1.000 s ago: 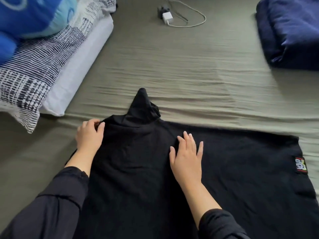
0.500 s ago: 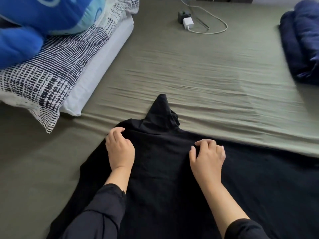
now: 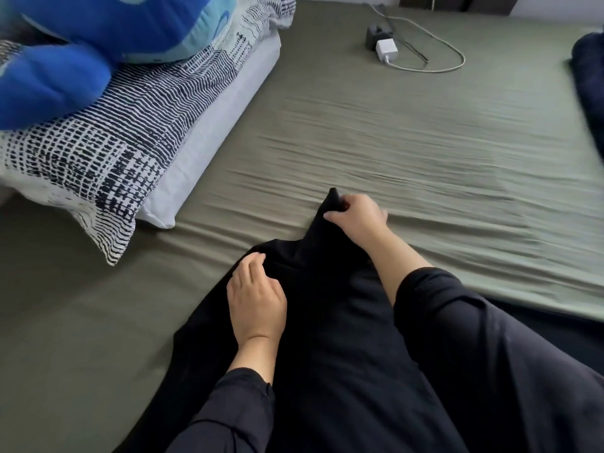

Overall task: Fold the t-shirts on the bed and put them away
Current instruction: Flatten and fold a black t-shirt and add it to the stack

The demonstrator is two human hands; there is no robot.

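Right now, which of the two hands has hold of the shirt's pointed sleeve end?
The right hand: it pinches the sleeve tip of the black t-shirt at the far edge. The left hand rests nearer, on the shirt's shoulder area.

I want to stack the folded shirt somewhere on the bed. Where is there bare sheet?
Bare sheet runs between the pillows, the charger and the navy bedding, beyond the black t-shirt. Another patch lies left of the shirt. The near middle is crowded: both hands work there.
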